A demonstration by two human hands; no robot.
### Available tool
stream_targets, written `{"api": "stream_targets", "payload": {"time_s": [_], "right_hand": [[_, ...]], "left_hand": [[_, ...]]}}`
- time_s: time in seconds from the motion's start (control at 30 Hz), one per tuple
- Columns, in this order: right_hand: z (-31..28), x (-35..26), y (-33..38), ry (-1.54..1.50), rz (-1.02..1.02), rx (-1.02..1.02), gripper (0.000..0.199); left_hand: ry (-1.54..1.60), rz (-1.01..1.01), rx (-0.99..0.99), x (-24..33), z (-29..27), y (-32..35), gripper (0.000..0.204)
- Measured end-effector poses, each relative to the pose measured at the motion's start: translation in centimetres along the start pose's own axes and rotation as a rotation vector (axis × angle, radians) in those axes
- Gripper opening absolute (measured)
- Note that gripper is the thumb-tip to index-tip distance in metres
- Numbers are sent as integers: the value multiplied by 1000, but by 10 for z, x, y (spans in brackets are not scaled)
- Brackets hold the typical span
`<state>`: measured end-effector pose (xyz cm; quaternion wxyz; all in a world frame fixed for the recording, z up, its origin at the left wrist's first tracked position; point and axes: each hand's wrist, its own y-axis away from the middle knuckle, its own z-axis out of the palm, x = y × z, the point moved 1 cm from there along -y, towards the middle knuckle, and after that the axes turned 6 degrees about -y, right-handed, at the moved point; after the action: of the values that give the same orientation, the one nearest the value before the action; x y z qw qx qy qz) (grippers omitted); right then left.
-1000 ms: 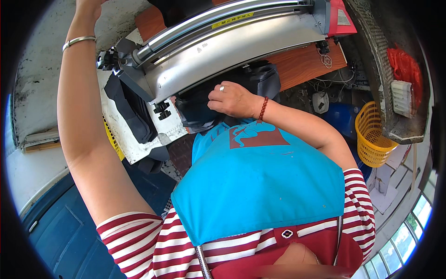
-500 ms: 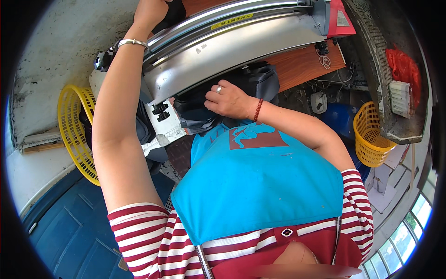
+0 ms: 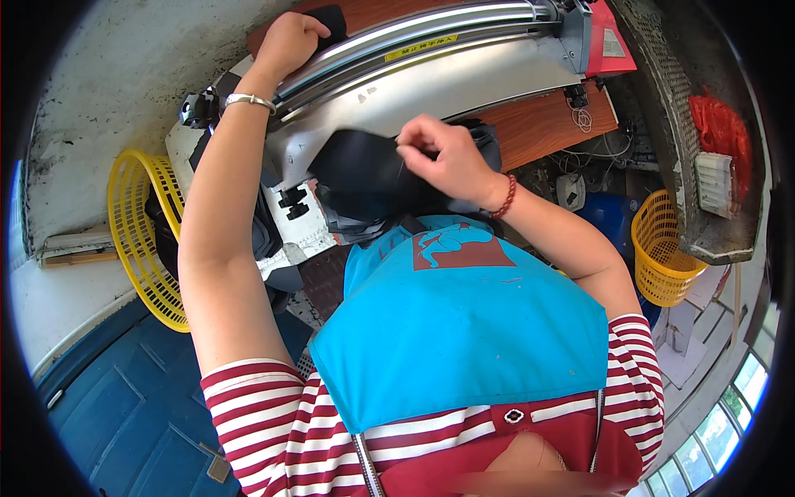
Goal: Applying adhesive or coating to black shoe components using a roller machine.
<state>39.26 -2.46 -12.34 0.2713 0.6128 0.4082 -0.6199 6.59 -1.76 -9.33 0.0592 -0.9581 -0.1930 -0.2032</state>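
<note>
My left hand (image 3: 291, 43) reaches past the far side of a metal roller machine (image 3: 389, 99). Its bent fingers close on a small black flat piece (image 3: 331, 23), though their tips are partly hidden. Before the machine, my right hand (image 3: 451, 161) pinches the edge of a larger, limp black piece (image 3: 356, 170), fabric or leather, which is lifted at a slant over the metal plate. Beneath it lies a stack of dark grey and black pieces (image 3: 352, 224), close to my blue apron (image 3: 464, 323). More black pieces (image 3: 484, 141) show behind my right hand.
A yellow plastic basket (image 3: 124, 224) stands at the left with dark material inside; another yellow basket (image 3: 662, 248) is at the right. The machine's red end housing (image 3: 611, 41) rests by a wooden tabletop (image 3: 538, 124). Loose cables (image 3: 609, 153) hang at the right. A black knob (image 3: 292, 201) juts up beside the stack.
My right hand has risen from the stack, lifting a black piece by its edge. My left hand appears slightly lower and further right, still at the small black piece; the whole view has shifted slightly.
</note>
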Motion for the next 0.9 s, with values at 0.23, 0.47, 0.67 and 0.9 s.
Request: {"api": "stream_targets", "payload": {"time_s": [0.23, 0.47, 0.67, 0.9], "right_hand": [[-26, -1, -48, 83, 264, 96, 15], [-42, 7, -67, 516, 86, 181, 15], [-35, -3, -32, 836, -272, 221, 6], [-33, -13, -37, 717, -299, 173, 12]], "left_hand": [[6, -74, -324, 17, 2, 3, 61], [174, -266, -391, 2, 9, -12, 39], [223, -225, -384, -13, 25, -25, 22], [382, -233, -340, 4, 23, -26, 16]]}}
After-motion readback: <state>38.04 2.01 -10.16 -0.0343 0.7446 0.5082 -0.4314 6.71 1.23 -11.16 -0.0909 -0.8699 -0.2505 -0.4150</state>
